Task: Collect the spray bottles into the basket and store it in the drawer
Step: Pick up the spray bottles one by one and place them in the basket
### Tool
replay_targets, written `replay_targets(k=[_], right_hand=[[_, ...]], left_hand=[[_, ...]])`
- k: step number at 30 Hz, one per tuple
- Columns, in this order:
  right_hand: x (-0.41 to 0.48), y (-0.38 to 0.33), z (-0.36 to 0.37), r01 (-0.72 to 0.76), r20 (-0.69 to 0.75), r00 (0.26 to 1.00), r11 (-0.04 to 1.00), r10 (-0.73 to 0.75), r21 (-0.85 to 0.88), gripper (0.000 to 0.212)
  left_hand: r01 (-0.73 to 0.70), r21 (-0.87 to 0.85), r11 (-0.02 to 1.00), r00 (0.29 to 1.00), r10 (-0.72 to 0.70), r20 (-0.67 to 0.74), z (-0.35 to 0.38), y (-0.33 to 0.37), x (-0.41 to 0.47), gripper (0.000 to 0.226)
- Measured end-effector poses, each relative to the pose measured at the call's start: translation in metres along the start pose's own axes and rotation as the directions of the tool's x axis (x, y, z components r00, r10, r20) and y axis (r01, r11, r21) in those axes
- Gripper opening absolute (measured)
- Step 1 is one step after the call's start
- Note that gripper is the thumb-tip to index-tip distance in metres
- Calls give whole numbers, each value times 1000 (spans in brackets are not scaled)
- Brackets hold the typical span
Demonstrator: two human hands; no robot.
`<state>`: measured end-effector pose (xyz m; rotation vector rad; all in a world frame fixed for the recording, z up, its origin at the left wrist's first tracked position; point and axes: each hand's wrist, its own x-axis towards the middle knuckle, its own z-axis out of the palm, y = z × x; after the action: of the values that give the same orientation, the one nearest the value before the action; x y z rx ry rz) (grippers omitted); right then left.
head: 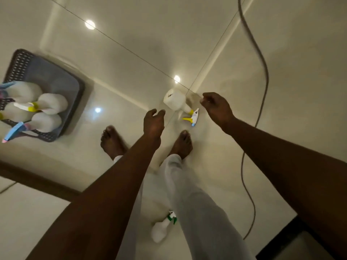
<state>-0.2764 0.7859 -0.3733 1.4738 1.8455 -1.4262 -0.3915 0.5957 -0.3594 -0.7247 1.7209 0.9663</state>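
Note:
A dark grey perforated basket sits on the floor at the left, holding several white spray bottles lying down. A white spray bottle with a yellow collar and yellow trigger lies on the tiles ahead of my feet. My left hand hovers just left of it, fingers loosely curled, holding nothing. My right hand hangs just right of it, fingers apart and empty. Another white bottle with a green nozzle lies behind my legs.
A grey cable snakes over the glossy cream floor tiles on the right. A brown strip crosses the lower left. Something dark sits at the lower right. My bare feet stand near the yellow-trigger bottle.

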Motion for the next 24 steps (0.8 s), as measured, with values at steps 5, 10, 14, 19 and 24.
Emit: replay_targets(k=[5,10,14,19,24], right_hand=[[73,-1,34,37,156,987,998,-29,-52,44],[111,1,69,35,273,962,998,-20,-53,50],[118,10,83,11,295,955,1000,-6,-15,46],[93,-6,77,-34,258,966,996,11,85,39],[36,-61,59,65,285,955,995,-83,73,29]], left_hand=[[75,-91,993,996,-71,55,31,-13,66,75],[137,-230,963,986,-111,123,56,-27,108,69],[109,-323,940,988,-67,136,69,-33,116,57],[45,-389,920,995,-6,101,59,-21,88,51],[-29,-430,902,996,61,60,13,9,22,47]])
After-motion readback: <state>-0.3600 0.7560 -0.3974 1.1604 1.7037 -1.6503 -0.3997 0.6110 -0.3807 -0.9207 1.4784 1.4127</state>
